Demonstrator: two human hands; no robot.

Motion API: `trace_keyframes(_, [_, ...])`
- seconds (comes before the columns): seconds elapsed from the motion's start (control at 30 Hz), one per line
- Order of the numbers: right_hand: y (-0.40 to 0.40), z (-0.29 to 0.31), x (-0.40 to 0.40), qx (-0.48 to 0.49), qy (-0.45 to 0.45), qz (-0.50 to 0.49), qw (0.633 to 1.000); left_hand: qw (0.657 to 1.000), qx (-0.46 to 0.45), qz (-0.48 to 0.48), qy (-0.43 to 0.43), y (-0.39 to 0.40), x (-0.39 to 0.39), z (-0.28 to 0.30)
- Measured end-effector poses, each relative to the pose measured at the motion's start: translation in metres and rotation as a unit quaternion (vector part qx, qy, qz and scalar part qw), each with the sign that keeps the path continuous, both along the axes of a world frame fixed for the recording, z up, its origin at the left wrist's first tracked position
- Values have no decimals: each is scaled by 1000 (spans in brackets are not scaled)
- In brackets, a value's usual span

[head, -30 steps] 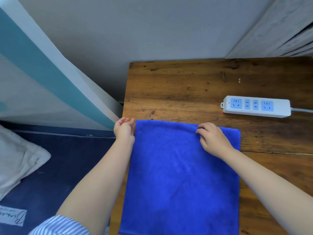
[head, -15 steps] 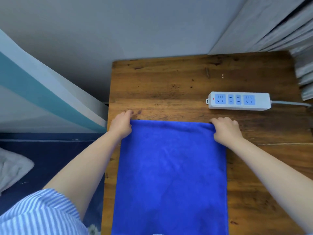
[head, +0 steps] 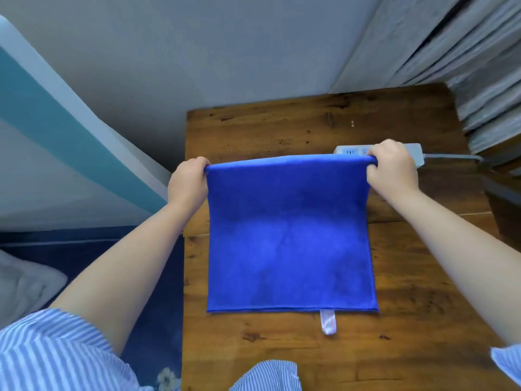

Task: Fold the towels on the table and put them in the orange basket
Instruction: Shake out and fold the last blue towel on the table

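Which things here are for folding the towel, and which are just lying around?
For the job: towel, left hand and right hand gripping its far corners, table under it. The orange basket is not in view.

Just lying about: power strip, pillow.

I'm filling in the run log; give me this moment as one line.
step: folding | left hand grip: towel far corner | right hand grip: other far corner | blue towel: far edge lifted
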State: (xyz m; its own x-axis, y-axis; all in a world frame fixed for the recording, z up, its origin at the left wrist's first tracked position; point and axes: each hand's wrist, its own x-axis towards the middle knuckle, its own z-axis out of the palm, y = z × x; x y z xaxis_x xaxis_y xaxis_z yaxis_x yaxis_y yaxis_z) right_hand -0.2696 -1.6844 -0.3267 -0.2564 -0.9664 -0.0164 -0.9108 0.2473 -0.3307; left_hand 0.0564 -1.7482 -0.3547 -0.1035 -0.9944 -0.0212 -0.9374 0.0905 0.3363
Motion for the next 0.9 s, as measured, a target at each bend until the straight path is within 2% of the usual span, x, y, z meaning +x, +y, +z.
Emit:
trace_keyframes(0.1, [35,3,7,-9,-7,49,999,996,-2,-84,-32,32,19,4])
trace_keyframes(0.2, [79,-5,10,-5,-16,81,997,985,46,-154,-58,71,43,0])
trace_keyframes(0.27, [108,-13,13,10,-18,101,995,969,66,-224,-75,97,52,1])
trace_keyframes(0.4, [155,-25,19,45,-3,134,990,928,41,-356,-104,141,61,4])
trace_keyframes(0.53, [182,-31,22,50,11,149,988,903,60,-403,-138,166,64,-4])
trace_keyframes(0.63, [200,-36,23,42,28,148,988,870,147,-389,-264,178,66,-21])
trace_keyframes(0.7, [210,-40,23,42,36,152,987,851,180,-387,-305,184,65,-29])
trace_keyframes(0.9, [222,-50,21,15,67,160,985,843,164,-371,-354,196,55,-41])
